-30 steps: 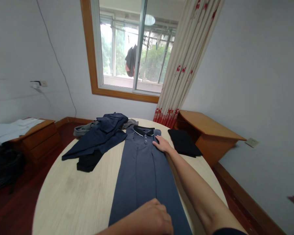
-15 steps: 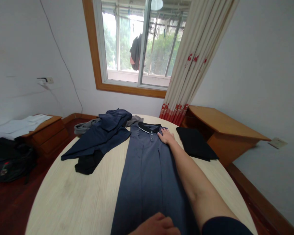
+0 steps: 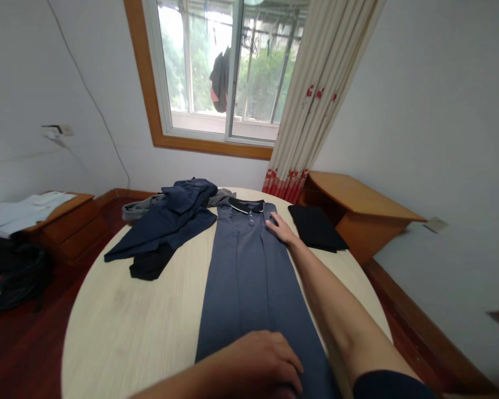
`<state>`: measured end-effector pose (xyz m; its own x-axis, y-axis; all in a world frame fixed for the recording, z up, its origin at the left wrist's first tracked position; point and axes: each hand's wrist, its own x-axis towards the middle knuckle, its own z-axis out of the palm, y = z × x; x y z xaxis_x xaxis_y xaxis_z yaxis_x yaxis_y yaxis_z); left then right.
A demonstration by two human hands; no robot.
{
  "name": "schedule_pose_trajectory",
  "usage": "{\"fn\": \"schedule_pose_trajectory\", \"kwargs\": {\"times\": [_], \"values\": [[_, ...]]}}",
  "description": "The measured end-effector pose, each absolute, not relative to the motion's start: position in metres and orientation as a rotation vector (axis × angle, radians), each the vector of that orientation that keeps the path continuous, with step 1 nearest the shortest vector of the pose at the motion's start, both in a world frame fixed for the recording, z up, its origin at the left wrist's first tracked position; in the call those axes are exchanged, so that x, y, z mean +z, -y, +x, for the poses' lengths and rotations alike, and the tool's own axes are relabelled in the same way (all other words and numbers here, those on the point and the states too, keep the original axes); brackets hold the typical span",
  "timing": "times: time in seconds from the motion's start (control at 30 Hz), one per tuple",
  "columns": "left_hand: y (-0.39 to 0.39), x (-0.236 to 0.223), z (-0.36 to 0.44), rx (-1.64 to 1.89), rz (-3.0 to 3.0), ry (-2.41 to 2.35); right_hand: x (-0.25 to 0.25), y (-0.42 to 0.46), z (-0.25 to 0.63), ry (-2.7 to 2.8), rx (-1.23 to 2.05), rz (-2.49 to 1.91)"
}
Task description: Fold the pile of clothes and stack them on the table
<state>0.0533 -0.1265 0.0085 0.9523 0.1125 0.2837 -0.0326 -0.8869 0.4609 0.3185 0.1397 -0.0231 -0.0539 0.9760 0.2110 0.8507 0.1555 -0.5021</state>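
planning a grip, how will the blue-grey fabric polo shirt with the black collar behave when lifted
The blue-grey fabric polo shirt will probably hang floppy, since slight creases show near its shoulder. Its side panels look simply folded inward, so they may swing open. It seems unlikely to roll, lying flat on the pale round table.

a short sleeve (image 3: 388, 384), dark navy and close to black, covers the right upper arm, its plain cloth ending in a smooth curved edge near the elbow. the right forearm (image 3: 336, 310) is bare, tapering towards the wrist; the left forearm (image 3: 216, 367), right hand (image 3: 280, 227) and left hand (image 3: 268, 354) are bare too.
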Motion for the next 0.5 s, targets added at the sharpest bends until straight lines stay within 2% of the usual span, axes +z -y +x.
{"fn": "schedule_pose_trajectory", "kwargs": {"times": [0.27,0.37,0.5], "values": [[0.115,0.038,0.034,0.648,2.444,-0.389,-0.012,0.016,0.295,2.309,0.308,-1.682],[0.096,0.036,0.018,0.721,2.455,-0.61,-0.004,0.073,0.29,2.389,0.318,-1.643],[0.075,0.025,-0.017,0.628,2.469,-0.859,0.002,0.133,0.294,2.433,0.395,-1.524]]}}
